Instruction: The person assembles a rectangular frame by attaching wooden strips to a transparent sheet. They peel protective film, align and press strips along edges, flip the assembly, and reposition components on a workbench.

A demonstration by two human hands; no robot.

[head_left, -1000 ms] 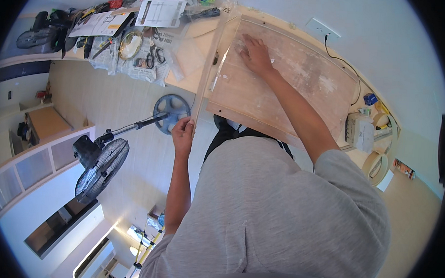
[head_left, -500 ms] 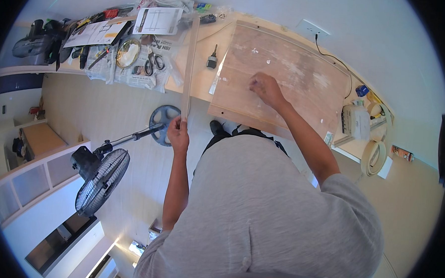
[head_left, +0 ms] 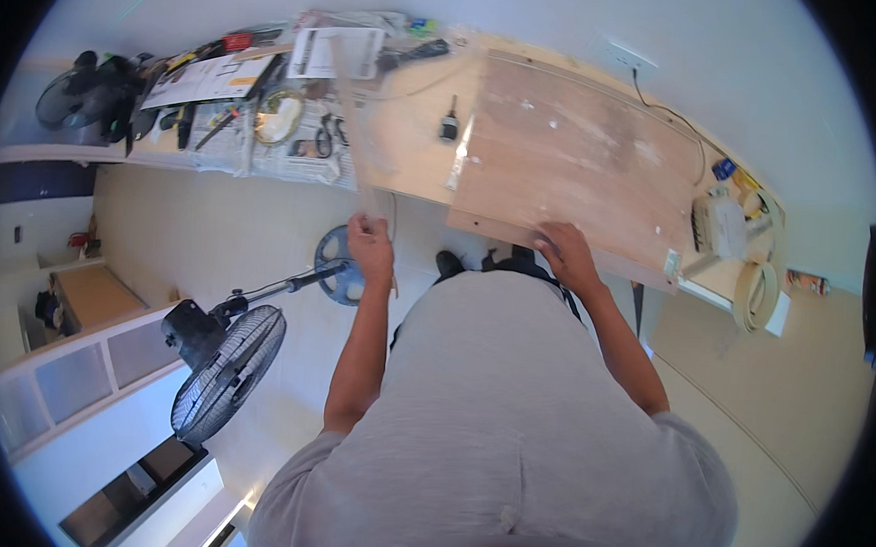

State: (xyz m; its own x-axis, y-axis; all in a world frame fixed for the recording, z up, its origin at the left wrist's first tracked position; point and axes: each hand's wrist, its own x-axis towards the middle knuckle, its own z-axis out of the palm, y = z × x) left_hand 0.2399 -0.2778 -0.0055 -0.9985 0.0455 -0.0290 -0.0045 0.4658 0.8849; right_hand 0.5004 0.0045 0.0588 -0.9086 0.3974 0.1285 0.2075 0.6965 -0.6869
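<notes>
My left hand (head_left: 371, 246) is closed around the lower part of a long, thin pale strip (head_left: 354, 133). The strip rises over the left part of the bench, blurred by motion, its upper end in front of a white printed sheet. My right hand (head_left: 571, 257) lies at the front edge of a flat wooden board (head_left: 580, 153), fingers apart and touching that edge. White flecks and pale scuffs mark the board's top. To the left of the board, a dark-handled tool with a thin shaft (head_left: 449, 127) stands out against the bare bench top.
Scissors (head_left: 325, 137), a roll of tape (head_left: 279, 117) and printed sheets (head_left: 212, 83) cover the bench's left part. At its right end are a coiled pale band (head_left: 756, 297) and a clear plastic container (head_left: 724, 225). A standing fan (head_left: 228, 372) is on the left, near my left arm.
My right hand has come back from above the board to its front edge, and its fingers have opened. The strip's upper end has swung left in my left hand. The view has shifted slightly.
</notes>
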